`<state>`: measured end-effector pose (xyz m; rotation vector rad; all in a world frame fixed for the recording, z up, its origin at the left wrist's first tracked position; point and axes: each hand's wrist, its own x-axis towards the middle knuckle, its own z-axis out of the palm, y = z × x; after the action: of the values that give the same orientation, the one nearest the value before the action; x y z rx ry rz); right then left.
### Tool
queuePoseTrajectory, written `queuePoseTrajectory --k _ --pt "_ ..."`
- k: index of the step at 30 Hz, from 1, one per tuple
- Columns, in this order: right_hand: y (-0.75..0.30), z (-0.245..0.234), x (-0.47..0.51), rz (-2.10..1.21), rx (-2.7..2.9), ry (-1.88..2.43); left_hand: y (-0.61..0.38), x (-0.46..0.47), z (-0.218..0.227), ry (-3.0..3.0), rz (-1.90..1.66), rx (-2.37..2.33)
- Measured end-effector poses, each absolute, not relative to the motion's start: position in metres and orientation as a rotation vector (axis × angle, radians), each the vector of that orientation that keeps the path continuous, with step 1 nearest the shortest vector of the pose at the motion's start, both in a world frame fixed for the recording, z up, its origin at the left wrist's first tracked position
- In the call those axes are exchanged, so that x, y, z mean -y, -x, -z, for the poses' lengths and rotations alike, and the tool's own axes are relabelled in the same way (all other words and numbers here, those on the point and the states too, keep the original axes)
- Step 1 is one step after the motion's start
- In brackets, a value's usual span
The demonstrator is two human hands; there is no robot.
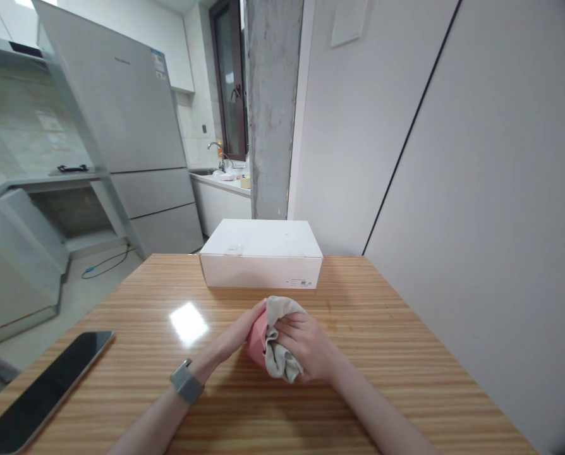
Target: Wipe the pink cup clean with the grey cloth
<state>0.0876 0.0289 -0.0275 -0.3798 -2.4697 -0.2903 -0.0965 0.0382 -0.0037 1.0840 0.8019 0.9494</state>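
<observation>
The left hand (237, 332) and right hand (306, 346) are closed around a pink object (256, 340), the right pressing a grey-beige cloth (279, 338) against it, at six o'clock on the wooden table (368, 373); the cloth and fingers hide most of the object, so its shape is unclear; a white cardboard box (261, 253) sits closed at twelve o'clock, untouched; a dark tablet or phone (45, 392) lies at eight o'clock, cut off by the frame.

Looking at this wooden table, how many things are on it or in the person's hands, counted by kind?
White cardboard box: 1
Black tablet or phone: 1
Pink object: 1
Beige cloth: 1
Total: 4
</observation>
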Motion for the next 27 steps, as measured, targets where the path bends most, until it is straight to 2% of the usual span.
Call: queuePoseTrajectory --k 7,14,19,27 --pt "-0.09 0.026 -0.031 0.209 2.422 0.451 0.098 -0.037 0.011 -1.212 -1.017 -0.845" --pt "-0.097 0.019 -0.032 0.115 2.291 0.592 0.096 -0.03 0.016 -1.107 -0.884 -0.679" --pt "-0.101 0.023 -0.034 0.229 2.273 0.586 0.091 -0.03 0.016 -1.004 -0.848 -0.54" --pt "-0.081 0.032 -0.023 0.461 2.39 0.339 0.089 -0.032 0.005 -0.896 -0.915 -0.627"
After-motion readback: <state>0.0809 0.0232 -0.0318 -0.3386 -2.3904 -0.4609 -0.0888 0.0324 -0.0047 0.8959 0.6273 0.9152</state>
